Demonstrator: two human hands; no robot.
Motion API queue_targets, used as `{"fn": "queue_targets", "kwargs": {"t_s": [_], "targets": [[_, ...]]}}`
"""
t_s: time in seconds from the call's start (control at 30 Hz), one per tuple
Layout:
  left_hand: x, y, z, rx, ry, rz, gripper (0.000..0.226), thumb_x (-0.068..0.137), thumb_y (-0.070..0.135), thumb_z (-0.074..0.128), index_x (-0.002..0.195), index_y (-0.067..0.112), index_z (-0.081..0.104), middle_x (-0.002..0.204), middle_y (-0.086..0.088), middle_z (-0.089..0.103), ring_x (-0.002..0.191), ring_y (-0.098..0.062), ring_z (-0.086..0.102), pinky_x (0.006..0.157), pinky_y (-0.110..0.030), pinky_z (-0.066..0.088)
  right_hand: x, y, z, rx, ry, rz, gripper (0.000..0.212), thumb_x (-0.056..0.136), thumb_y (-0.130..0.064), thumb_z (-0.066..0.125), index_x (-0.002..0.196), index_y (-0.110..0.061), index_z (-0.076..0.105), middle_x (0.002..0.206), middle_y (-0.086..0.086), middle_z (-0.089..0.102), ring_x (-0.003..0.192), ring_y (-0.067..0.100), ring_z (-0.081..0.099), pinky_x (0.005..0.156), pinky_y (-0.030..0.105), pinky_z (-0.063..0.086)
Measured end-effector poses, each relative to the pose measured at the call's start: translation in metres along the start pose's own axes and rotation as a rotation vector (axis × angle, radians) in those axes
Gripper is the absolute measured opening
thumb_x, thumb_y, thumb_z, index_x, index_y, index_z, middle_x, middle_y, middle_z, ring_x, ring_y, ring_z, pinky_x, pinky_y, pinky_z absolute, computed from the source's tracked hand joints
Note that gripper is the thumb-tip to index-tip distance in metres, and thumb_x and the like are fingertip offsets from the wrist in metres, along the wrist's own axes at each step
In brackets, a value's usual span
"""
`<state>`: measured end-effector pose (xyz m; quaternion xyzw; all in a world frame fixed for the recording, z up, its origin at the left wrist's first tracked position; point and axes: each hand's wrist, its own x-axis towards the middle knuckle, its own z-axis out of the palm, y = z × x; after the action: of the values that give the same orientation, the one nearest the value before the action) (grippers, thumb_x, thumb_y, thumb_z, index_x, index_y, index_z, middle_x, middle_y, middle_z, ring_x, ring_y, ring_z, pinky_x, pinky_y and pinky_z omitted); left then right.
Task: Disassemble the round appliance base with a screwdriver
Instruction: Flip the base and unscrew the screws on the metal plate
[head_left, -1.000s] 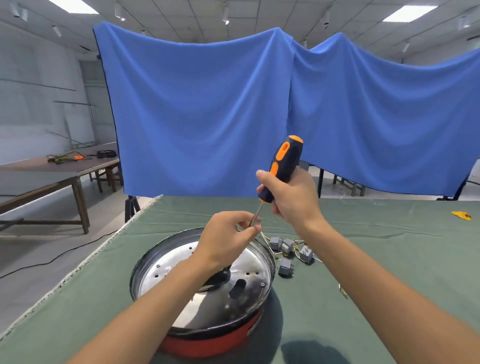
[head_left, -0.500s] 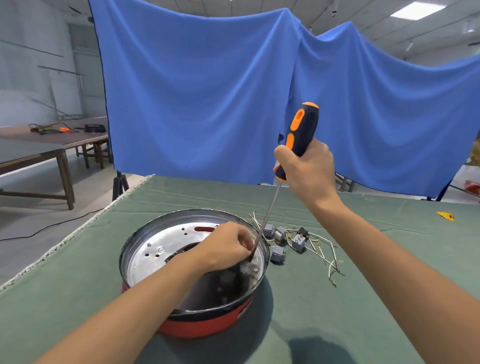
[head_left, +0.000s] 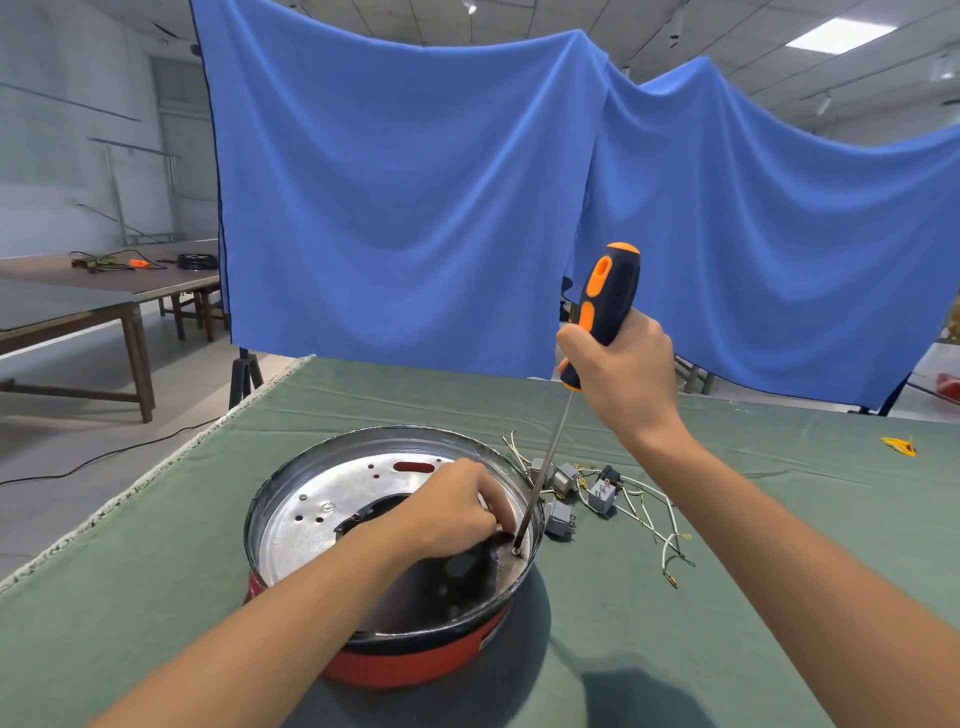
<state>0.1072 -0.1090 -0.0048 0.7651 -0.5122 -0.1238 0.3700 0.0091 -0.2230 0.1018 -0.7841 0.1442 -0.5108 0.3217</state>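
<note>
**Screwdriver tip seated at the base's 3 o'clock edge**

The base (head_left: 363, 499), a round pan with a red skirt and a silvery inner plate, is seen on the green cloth (head_left: 727, 597), near the table's front edge. The screwdriver (head_left: 597, 332) is clenched in the right hand (head_left: 626, 379), which is wrapped around the lower handle. Its long axis is tilted, the handle leaning up and away toward 1 o'clock and the shaft running down toward 7 o'clock, so that the tip is set on a screw (head_left: 516, 552) at about 3 o'clock on the plate, just inside the rim.

The left hand (head_left: 457, 512) is laid inside the pan with its fingers curled beside the tip; whether anything is pinched between them cannot be told. It is the nearer hand to the screw, touching or almost touching the shaft.

The coming turn is judged to depend on the shaft being brought in line with the screw's axis, since the present lean could let the tip slip out. Loose wires (head_left: 649, 514) and grey parts (head_left: 563, 499) are scattered at 3 o'clock, just beside the base.
</note>
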Motion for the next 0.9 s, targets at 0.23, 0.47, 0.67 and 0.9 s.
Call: {"fn": "queue_targets", "kwargs": {"t_s": [0.23,0.47,0.67,0.9], "targets": [[0.000,0.001,0.000,0.002,0.002,0.007,0.037,0.071,-0.010,0.047,0.076,0.011,0.077,0.069,0.013,0.060,0.055,0.011,0.053,0.048,-0.003,0.034,0.000,-0.001,-0.001,0.010,0.005,0.018,0.018,0.077,-0.009,0.060,0.065,-0.003,0.049,0.056,0.011,0.059,0.052,0.016,0.062,0.046,0.018,0.044],[0.002,-0.001,0.001,0.037,-0.005,-0.011,0.039,0.072,-0.009,0.047,0.073,0.016,0.077,0.072,0.012,0.061,0.057,0.012,0.053,0.048,-0.003,0.034,-0.004,-0.003,-0.003,-0.010,0.004,0.001,0.018,0.078,-0.007,0.060,0.068,0.004,0.050,0.065,0.023,0.064,0.045,0.003,0.054,0.042,0.010,0.041],[0.002,-0.001,0.001,0.038,-0.006,-0.013,0.038,0.073,-0.009,0.049,0.073,0.016,0.077,0.071,0.013,0.060,0.059,0.013,0.052,0.049,-0.003,0.034,-0.004,-0.011,-0.005,-0.021,-0.089,0.029,0.017,0.078,-0.008,0.059,0.070,0.004,0.049,0.061,0.017,0.061,0.049,0.010,0.059,0.043,0.013,0.043],[0.001,0.000,0.002,0.030,0.003,-0.022,0.039,0.072,-0.009,0.045,0.074,0.015,0.076,0.073,0.011,0.060,0.057,0.012,0.052,0.049,-0.004,0.033,0.008,-0.029,-0.011,0.204,-0.482,0.289,0.019,0.081,-0.008,0.056,0.063,-0.010,0.049,0.057,0.003,0.064,0.032,0.008,0.032,0.034,0.014,0.024]]}}
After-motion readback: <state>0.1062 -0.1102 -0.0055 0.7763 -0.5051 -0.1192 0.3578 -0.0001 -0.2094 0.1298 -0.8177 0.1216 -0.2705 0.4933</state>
